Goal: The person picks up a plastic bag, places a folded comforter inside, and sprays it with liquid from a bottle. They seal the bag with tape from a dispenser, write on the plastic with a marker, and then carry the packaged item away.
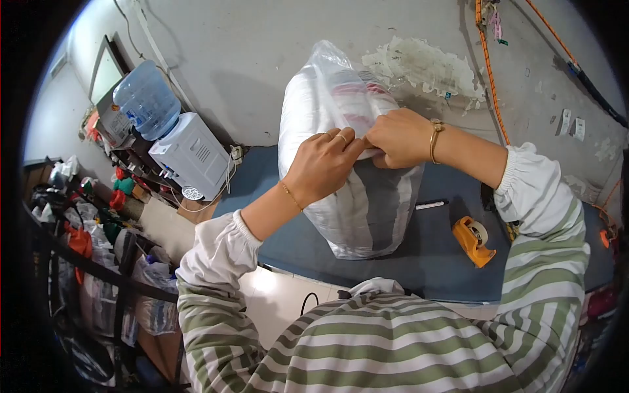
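A large clear plastic bag (pixel 386 223) packed with folded white fabric stands on the blue-grey table (pixel 262 170), close to the wall. Some red printing shows near its top. My left hand (pixel 322 160), with rings and a thin bracelet, is closed on the plastic at the bag's near upper side. My right hand (pixel 401 136), wearing a gold bangle, grips the plastic just beside it, and the two hands almost touch. What lies between the fingertips is hidden. To the right of the bag lie a marker pen (pixel 431 204) and an orange tape dispenser (pixel 473 241).
A white water dispenser (pixel 196 154) with a blue bottle (pixel 145 98) stands left of the table. Orange cords (pixel 488 72) hang along the wall at right. Bagged goods (pixel 98 275) crowd a rack at lower left, behind a dark rail (pixel 111 272).
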{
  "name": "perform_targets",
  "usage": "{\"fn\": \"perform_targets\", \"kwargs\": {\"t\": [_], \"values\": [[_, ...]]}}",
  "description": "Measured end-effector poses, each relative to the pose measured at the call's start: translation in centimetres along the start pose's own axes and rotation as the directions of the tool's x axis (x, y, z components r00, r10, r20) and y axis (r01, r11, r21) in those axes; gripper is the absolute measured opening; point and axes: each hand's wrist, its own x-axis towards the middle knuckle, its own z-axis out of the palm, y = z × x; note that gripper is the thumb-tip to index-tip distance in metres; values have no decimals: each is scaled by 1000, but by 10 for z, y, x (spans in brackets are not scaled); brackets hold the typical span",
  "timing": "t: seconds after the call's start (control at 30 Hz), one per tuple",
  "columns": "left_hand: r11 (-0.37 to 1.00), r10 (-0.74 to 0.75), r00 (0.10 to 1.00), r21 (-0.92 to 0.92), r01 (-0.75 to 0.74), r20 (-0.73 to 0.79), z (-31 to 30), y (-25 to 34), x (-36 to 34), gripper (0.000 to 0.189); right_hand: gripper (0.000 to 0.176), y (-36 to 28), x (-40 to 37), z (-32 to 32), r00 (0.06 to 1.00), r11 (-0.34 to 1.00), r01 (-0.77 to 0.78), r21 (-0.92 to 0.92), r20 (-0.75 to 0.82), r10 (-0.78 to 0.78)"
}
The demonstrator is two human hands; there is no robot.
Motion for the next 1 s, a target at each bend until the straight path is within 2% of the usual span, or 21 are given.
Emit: {"fn": "perform_targets", "kwargs": {"t": [0.03, 0.1, 0.17, 0.2, 0.23, 0.27, 0.3, 0.37, 0.4, 0.43, 0.5, 0.53, 0.6, 0.63, 0.67, 0.7, 0.73, 0.8, 0.87, 0.93, 1.0], "values": [[998, 43, 998, 38, -41, -47, 4, 0, 3, 18, 24, 3, 0, 0, 999, 998, 32, -52, -7, -33], [997, 28, 997, 73, -24, -65, 12, -4, 18, 13, 12, 24, -4, 22, 948, 980, 109, -167, -277, -153], [997, -1, 996, 78, 8, -90, 21, 1, 34, 11, 6, 54, -7, 36, 824, 958, 121, -258, -513, -243], [998, -26, 994, 62, 33, -108, 28, 6, 45, 11, 6, 67, -12, 40, 770, 931, 137, -337, -556, -314], [997, -48, 991, 47, 54, -129, 36, 7, 58, 12, 7, 79, -18, 45, 766, 922, 120, -367, -557, -321], [997, -74, 997, 26, 75, -12, 43, 11, 66, 15, 8, 90, -26, 51, 763, 915, 99, -392, -560, -322], [998, -60, 998, -26, 61, 17, 43, 17, 72, 18, 9, 100, -37, 60, 765, 909, 78, -409, -560, -318], [990, -26, 997, -138, 36, 71, 42, 34, 86, 25, 12, 116, -58, 76, 784, 919, -28, -394, -579, -224], [962, -82, 973, -236, 134, 217, 46, 40, 92, 33, 12, 118, -70, 85, 788, 928, -84, -364, -594, -162], [964, -54, 986, -249, 93, 158, 56, 46, 94, 32, 12, 119, -83, 94, 788, 932, -142, -333, -608, -97], [963, 11, 999, -270, 1, 42, 81, 57, 97, 31, 14, 113, -111, 97, 744, 977, -208, -53, -657, 123], [960, 17, 997, -280, 5, 76, 85, 61, 100, 32, 15, 107, -125, 101, 708, 966, -241, 95, -663, 242], [956, 29, 996, -292, -2, 88, 89, 61, 106, 33, 22, 93, -178, 122, 603, 774, -385, 503, -498, 624], [955, 24, 995, -296, 4, 92, 91, 60, 108, 33, 25, 94, -213, 149, 581, 599, -560, 573, -244, 777], [951, 5, 996, -308, 24, 94, 92, 58, 111, 34, 29, 100, -255, 195, 503, 397, -715, 576, 29, 864], [952, 10, 994, -305, 25, 110, 91, 56, 111, 35, 32, 107, -308, 272, 440, 327, -863, 385, 256, 861], [952, 15, 992, -305, 23, 123, 92, 55, 113, 36, 36, 90, -332, 292, 266, 80, -946, 315, 608, 748], [947, 27, 992, -321, 15, 124, 94, 55, 119, 34, 43, 69, -366, 325, 72, -307, -927, 215, 907, 416], [941, 43, 988, -337, 11, 150, 94, 57, 122, 29, 49, 59, -394, 360, 137, -622, -733, 273, 956, 258], [936, 35, 984, -351, 29, 175, 91, 60, 123, 23, 50, 66, -380, 345, 331, -721, -588, 366, 923, 198], [939, 29, 981, -343, 40, 194, 92, 61, 123, 24, 40, 77, -381, 366, 346, -760, -530, 376, 914, 211]]}}
